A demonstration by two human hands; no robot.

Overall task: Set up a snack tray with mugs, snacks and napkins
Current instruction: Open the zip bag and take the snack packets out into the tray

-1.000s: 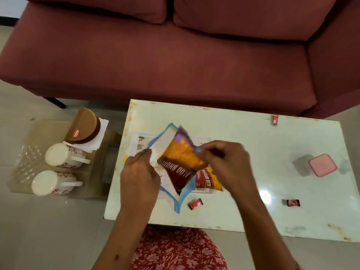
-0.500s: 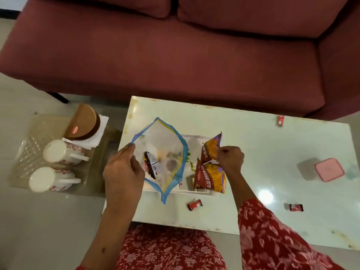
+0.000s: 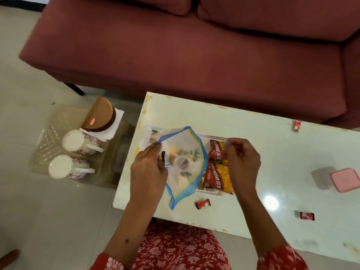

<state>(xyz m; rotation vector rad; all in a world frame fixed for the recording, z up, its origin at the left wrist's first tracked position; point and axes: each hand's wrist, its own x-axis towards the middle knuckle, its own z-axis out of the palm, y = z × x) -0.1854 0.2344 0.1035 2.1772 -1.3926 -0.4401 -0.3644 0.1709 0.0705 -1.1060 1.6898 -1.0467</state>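
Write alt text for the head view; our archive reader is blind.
A person's left hand holds a clear blue-edged zip bag open over a white tray on a table, while the right hand touches two snack packets in the tray.

A maroon sofa point(image 3: 194, 55) stands behind the white surface point(image 3: 253, 152). On the surface's right end, well apart from the sofa, sits a pink lidded box point(image 3: 345, 179).

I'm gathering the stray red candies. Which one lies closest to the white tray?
The red candy just off the tray's near edge, below the snack packets. The other two lie far off: one by the sofa-side edge, one right.
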